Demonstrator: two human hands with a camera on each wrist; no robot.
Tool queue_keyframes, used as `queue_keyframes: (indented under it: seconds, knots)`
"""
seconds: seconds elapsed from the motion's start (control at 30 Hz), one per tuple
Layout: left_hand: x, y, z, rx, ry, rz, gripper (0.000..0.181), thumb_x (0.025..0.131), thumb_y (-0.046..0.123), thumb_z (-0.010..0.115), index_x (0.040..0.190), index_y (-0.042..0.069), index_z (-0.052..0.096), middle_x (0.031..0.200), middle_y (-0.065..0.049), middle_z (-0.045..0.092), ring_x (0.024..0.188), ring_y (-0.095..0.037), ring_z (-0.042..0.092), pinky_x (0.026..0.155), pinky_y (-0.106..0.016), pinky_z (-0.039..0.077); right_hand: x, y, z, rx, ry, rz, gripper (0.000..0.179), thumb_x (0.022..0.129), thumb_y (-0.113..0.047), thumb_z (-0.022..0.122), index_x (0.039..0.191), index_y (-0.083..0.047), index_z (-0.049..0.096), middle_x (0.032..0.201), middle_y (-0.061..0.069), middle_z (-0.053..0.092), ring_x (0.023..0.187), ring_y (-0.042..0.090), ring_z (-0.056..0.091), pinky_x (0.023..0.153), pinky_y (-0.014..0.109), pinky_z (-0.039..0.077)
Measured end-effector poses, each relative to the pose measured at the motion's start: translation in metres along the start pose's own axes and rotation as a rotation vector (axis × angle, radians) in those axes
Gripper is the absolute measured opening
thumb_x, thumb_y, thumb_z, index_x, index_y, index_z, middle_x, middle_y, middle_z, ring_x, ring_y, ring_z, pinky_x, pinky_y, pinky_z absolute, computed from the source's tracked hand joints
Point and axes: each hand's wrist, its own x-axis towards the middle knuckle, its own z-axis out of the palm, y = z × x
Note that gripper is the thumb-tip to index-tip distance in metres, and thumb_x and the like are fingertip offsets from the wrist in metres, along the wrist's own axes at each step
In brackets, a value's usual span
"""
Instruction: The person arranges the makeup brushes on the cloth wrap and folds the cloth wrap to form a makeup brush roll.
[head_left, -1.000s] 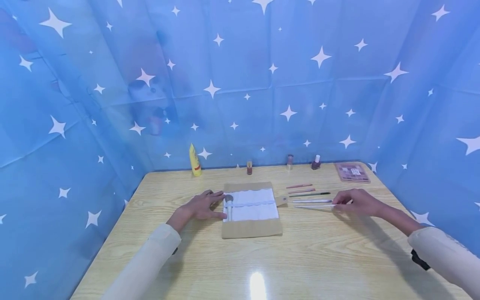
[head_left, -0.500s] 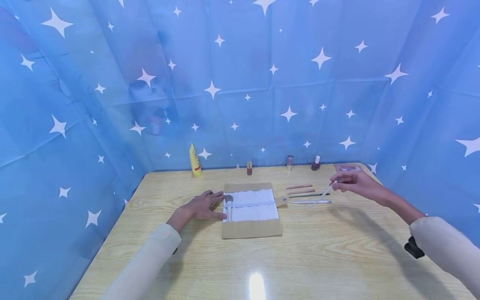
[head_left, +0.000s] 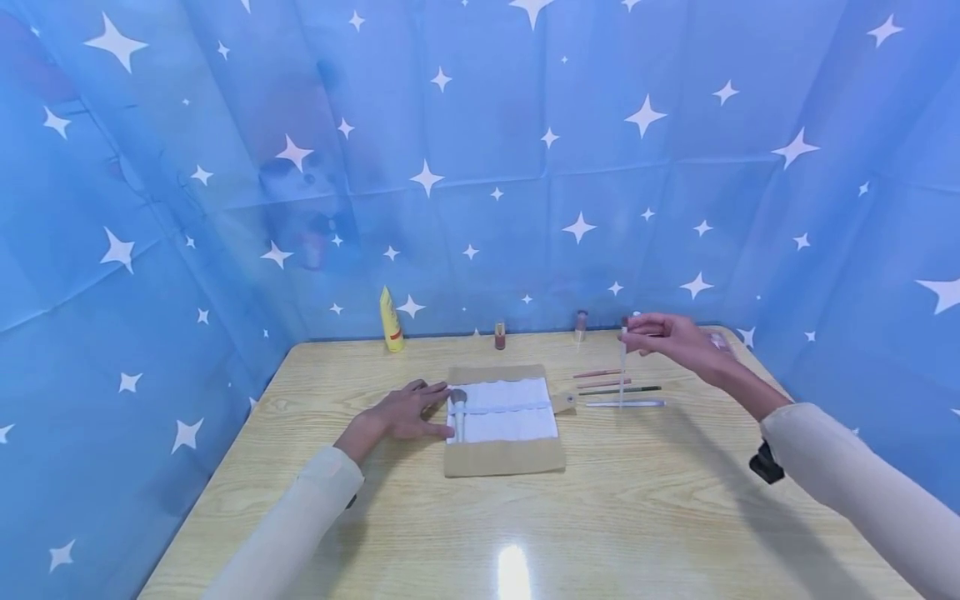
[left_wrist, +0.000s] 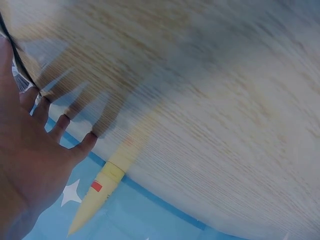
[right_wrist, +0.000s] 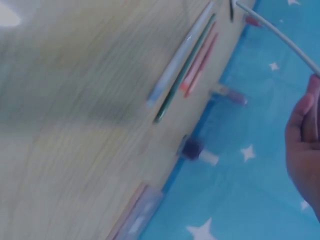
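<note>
My right hand (head_left: pixel 667 340) pinches a slim white makeup brush (head_left: pixel 622 375) near its dark-tipped top end, so the handle hangs down over the row of brushes. In the right wrist view its pale handle (right_wrist: pixel 280 35) slants away from the fingers. My left hand (head_left: pixel 405 412) rests with spread fingers at the left edge of an unfolded tan brush roll (head_left: pixel 502 460) with a white lining. Beside those fingertips, one fluffy makeup brush (head_left: pixel 458 408) sits in the roll's leftmost slot.
Right of the roll lie a white brush (head_left: pixel 645 404), a dark green one (head_left: pixel 648 387) and reddish ones (head_left: pixel 592 373). Along the back edge stand a yellow tube (head_left: pixel 391 323), a small red bottle (head_left: pixel 499 336) and a pinkish tube (head_left: pixel 580 327). A dark polish bottle (right_wrist: pixel 192 149) stands near a palette (right_wrist: pixel 135 215).
My right hand has lifted the white brush from the table, tipped it upright and carried it left. My left hand stays at the roll's edge.
</note>
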Motion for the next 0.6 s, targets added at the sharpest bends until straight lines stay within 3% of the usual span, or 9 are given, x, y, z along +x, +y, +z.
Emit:
queue_keyframes:
  seconds: [0.4,0.6]
  knots:
    - [-0.001,0.002,-0.002,0.000,-0.004,0.004,0.093,0.089,0.076,0.061,0.165,0.031,0.030,0.173,0.004,0.022,0.158,-0.035,0.019,0.122,-0.065,0.023,0.044,-0.016,0.044,0.066,-0.020,-0.045,0.049,0.102,-0.024,0.069,0.139,0.005,0.057,0.125,0.025,0.070,0.101,0.019,0.075,0.085,0.030,0.061]
    - [-0.002,0.003,-0.002,-0.003,-0.006,0.014,0.094,0.089,0.075,0.062,0.165,0.029,0.031,0.173,0.004,0.022,0.157,-0.035,0.020,0.121,-0.066,0.025,0.063,-0.022,0.062,0.072,-0.006,-0.044,0.048,0.102,-0.027,0.071,0.139,0.002,0.060,0.127,0.024,0.070,0.103,0.024,0.075,0.084,0.030,0.061]
